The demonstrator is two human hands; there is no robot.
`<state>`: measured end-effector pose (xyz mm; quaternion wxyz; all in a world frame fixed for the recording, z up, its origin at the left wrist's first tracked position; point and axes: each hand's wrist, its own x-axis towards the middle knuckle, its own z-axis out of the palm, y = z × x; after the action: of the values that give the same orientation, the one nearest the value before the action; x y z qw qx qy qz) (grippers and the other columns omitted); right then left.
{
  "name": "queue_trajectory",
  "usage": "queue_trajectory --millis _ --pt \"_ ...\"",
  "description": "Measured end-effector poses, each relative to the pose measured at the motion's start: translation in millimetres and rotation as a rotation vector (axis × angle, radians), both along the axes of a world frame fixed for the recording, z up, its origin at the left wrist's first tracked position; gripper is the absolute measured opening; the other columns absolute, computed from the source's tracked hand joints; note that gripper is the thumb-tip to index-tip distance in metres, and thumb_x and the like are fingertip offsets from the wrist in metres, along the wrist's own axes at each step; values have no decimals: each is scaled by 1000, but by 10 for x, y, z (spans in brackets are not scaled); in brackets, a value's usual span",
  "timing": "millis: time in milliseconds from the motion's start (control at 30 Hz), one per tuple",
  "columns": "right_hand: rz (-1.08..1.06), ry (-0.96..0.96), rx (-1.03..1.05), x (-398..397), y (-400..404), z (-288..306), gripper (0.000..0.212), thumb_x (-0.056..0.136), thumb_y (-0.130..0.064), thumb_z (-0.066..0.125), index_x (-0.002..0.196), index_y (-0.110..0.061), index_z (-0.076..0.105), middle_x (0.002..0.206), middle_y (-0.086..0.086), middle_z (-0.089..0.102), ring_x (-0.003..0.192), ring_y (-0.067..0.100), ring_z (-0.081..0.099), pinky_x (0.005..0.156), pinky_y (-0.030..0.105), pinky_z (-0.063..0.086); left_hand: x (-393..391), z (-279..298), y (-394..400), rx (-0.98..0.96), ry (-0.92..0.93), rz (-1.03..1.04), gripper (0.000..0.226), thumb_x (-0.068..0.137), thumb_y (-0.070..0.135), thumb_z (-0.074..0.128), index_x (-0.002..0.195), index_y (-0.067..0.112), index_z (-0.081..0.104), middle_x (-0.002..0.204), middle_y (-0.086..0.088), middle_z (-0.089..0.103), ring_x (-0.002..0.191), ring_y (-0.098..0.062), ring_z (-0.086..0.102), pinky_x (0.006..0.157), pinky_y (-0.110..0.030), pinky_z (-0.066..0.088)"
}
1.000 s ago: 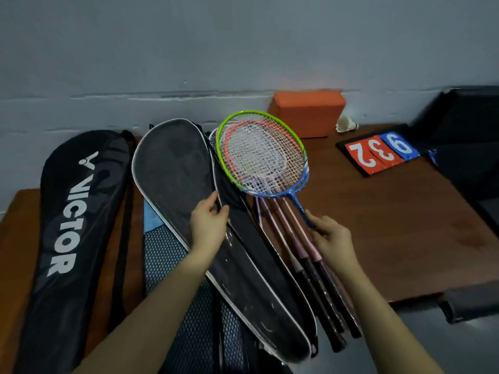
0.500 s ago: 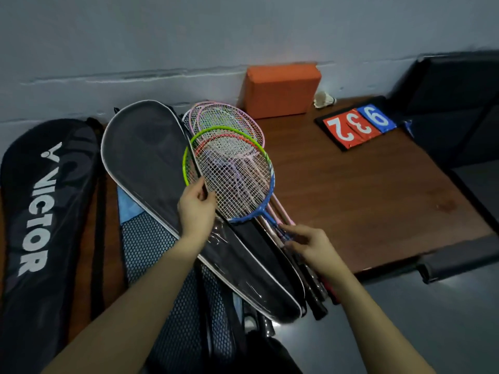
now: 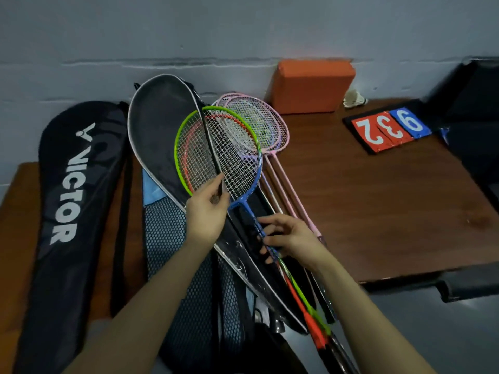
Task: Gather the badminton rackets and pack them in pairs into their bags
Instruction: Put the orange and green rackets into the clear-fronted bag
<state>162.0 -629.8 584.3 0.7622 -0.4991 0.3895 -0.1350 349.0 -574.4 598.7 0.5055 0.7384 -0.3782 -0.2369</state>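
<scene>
Head view, from the left edge inward: a black VICTOR bag (image 3: 70, 201) lies lengthwise on the wooden table (image 3: 378, 211), its top resting against the grey wall (image 3: 243, 28). Just beside it a blue mesh bag (image 3: 167, 238) lies flat, and over that sits a grey racket cover (image 3: 159, 125) with a white edge, its mouth parted along the right side. The left hand (image 3: 209, 214) pinches the dark zip edge of that cover between thumb and fingers, holding the flap up. The green and blue racket (image 3: 244, 171) and an orange racket (image 3: 189, 157) behind it have their heads partly inside the opening, the flap edge crossing in front of their strings. The right hand (image 3: 290, 237) curls its fingers around the blue shaft of this pair, whose green and orange handles run off toward the near table edge. To the right, pink rackets (image 3: 259, 122) lie stacked on the table, touching the held pair's frames. Behind them an orange block (image 3: 313, 86) stands against the wall, with a shuttlecock (image 3: 353, 99) near it and a flip scoreboard (image 3: 388, 129) showing 2, 3, 9 further right.
</scene>
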Motion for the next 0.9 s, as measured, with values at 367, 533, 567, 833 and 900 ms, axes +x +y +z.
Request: queue_trajectory --millis 367,533,567,833,900 --pt "-96 -41 180 565 -75 -44 26 93 -5 50 117 1 59 103 18 65 86 30 69 75 37 58 279 -20 104 2 12 -79 40 87 5 60 126 15 57 106 6 59 84 -10 60 86 -32 53" --pt "-155 -82 238 914 -204 -39 27 93 -10 47 114 2 58 107 23 62 83 31 68 78 39 57 408 -123 331 -69 7 -130 41 83 3 64 123 11 59 100 9 62 84 -15 63 80 -37 55" --pt "-155 -84 245 984 -222 -40 26 93 -12 46 111 1 59 105 22 62 83 31 68 79 40 57 462 -133 354 -80 9 -127 41 83 2 64 123 10 59 94 11 60 81 -20 63 77 -41 55" --pt "-162 -108 307 1575 -359 -74 43 98 -37 33 112 -3 55 91 15 65 73 23 68 66 32 56 789 -60 314 -131 274 -75 41 84 -3 61 121 13 58 109 -10 65 84 -11 68 69 -18 55" --pt "-169 -50 227 1665 -360 -145 40 99 -35 34 110 -3 57 96 13 65 80 23 66 69 29 53 868 -92 295 -142 347 -54 41 84 -3 61 121 16 57 109 -13 65 87 -13 68 70 -22 56"
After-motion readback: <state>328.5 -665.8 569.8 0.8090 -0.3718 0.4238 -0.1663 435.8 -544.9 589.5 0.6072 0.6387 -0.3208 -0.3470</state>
